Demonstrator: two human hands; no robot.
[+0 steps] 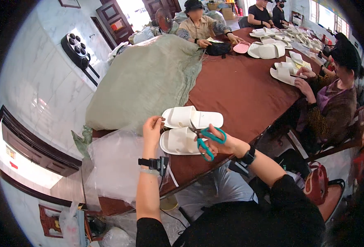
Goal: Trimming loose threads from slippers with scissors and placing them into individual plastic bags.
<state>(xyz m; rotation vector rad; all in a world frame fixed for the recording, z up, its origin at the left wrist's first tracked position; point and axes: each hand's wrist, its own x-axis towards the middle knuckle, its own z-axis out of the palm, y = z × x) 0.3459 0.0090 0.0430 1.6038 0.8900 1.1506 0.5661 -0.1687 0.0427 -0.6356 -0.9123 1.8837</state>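
Two white open-toed slippers lie side by side before me, the far slipper (180, 116) and the near slipper (177, 140), with their toes to the left. My left hand (151, 129) is closed in a pinch at the toe edge of the far one. Whatever sits between its fingertips is too small to make out. In my right hand (228, 145) is a pair of scissors (209, 135) with teal handles. Their blades point up and left over the slippers, slightly parted.
A large grey-green sack (142, 78) lies on the brown-covered table (235, 88), beyond my hands. Clear plastic sheeting (116, 164) hangs over the left edge. Co-workers sit around the table, among them one person (334, 94) at right handling slippers. More white slippers (268, 50) lie at the far end.
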